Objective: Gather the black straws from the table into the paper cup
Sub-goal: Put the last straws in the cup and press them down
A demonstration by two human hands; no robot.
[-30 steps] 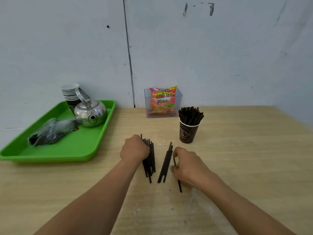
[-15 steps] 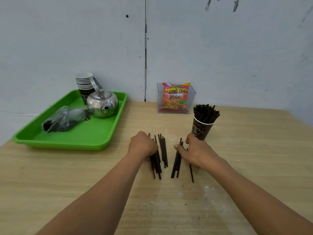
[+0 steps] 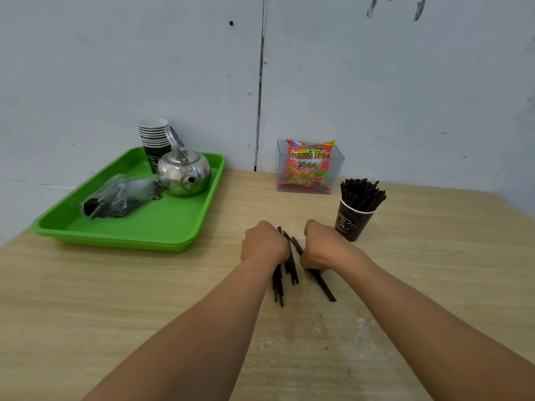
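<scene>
Several black straws [image 3: 291, 266] lie in a loose bundle on the wooden table, squeezed between my two hands. My left hand [image 3: 263, 243] curls over the bundle's left side and grips straws that stick out below it. My right hand [image 3: 324, 246] curls round the straws on the right, and one of them [image 3: 324, 286] slants out toward me. A dark paper cup [image 3: 351, 222], packed with black straws [image 3: 362, 193], stands just right of my right hand.
A green tray [image 3: 150, 227] at the left holds a steel kettle [image 3: 185, 173], a stack of paper cups [image 3: 153, 140] and a plastic-wrapped bundle [image 3: 121, 195]. A clear box with a French fries packet [image 3: 309, 166] stands against the wall.
My hands have drawn together, pushing the two separate groups of straws into one bundle. The right hand now curls round its straws. The view has shifted slightly.
</scene>
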